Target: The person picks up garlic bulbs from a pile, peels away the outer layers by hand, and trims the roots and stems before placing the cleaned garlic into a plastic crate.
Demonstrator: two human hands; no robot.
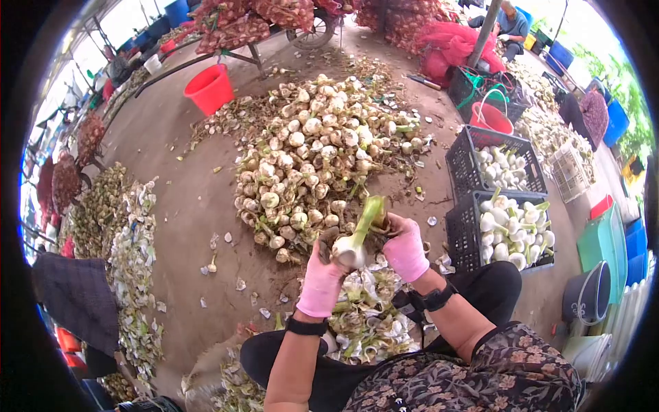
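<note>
A garlic bulb (350, 253) with a thick green stem is held up in front of my lap. My left hand (322, 275), in a pink glove with dark, soiled fingers, is closed round the bulb's left side. My right hand (405, 250), gloved alike, has its fingers closed on brownish outer leaves beside the stem. Beneath both hands lies a heap of peeled skins and leaves (374, 316). Beyond them spreads a big pile of unpeeled garlic (309, 151).
Two black crates (467, 237) of cleaned garlic stand at the right, near a red bucket (492, 118). Another red bucket (209, 89) sits beyond the pile, near a cart wheel (311, 33). Peelings (134, 254) line the left. Other people sit at the upper right.
</note>
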